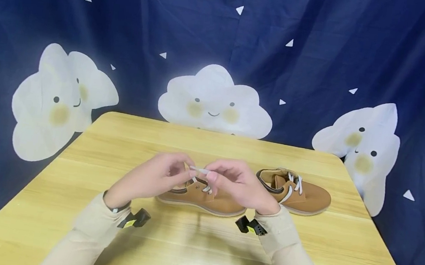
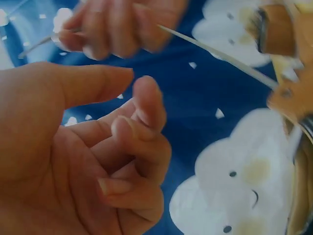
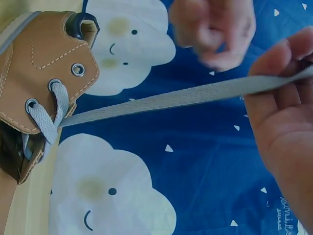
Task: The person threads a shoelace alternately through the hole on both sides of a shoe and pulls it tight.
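Observation:
A tan lace-up shoe (image 1: 192, 199) stands on the table under both hands, its toe to the right. My right hand (image 1: 236, 182) grips its grey shoelace (image 3: 181, 99) between thumb and fingers. The lace stretches taut from the shoe's lacing to that hand, and a loose end (image 2: 36, 46) sticks out past the fingers in the left wrist view. My left hand (image 1: 153, 176) hovers at the lace, fingers loosely bent, with a small gap between thumb and index finger and nothing in it. In the right wrist view, lace passes through two metal eyelets; another eyelet (image 3: 78, 69) has none.
A second tan shoe (image 1: 312, 197) with pale laces stands to the right, behind my right wrist. The wooden table (image 1: 68, 203) reaches back to a dark blue curtain (image 1: 150, 23) with printed clouds. Small black cameras (image 1: 141, 218) are strapped at both wrists.

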A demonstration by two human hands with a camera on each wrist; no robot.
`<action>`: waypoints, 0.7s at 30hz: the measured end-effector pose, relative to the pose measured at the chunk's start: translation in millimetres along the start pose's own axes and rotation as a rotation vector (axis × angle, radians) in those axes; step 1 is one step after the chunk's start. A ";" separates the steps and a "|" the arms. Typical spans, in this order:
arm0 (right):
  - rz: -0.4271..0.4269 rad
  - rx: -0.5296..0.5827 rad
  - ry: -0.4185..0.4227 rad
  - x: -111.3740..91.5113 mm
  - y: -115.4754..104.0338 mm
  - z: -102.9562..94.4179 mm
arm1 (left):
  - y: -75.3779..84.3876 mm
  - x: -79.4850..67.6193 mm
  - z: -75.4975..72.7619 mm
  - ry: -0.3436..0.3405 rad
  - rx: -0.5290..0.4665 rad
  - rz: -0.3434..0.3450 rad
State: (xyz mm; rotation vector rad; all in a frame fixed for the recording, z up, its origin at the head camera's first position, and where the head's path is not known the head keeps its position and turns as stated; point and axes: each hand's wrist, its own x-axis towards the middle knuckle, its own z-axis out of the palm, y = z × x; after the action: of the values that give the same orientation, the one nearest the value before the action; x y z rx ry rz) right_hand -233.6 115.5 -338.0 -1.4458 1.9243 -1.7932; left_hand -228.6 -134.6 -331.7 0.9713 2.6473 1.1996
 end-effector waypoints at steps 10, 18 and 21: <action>-0.013 -0.062 0.229 0.6 -1.9 -0.3 | -16.4 12.8 15.2 -0.053 0.227 -0.091; 0.098 -0.170 0.311 2.1 2.7 -5.4 | -28.0 17.8 27.4 -0.106 0.314 -0.026; 0.172 -0.272 0.289 3.8 12.1 -8.4 | -28.9 18.1 29.8 -0.109 0.330 -0.015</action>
State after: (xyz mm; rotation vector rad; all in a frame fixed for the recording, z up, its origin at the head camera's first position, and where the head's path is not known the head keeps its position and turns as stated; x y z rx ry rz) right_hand -247.7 116.6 -343.8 -1.0900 2.4333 -1.7978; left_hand -248.6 -119.1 -369.2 1.0236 2.8100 0.6943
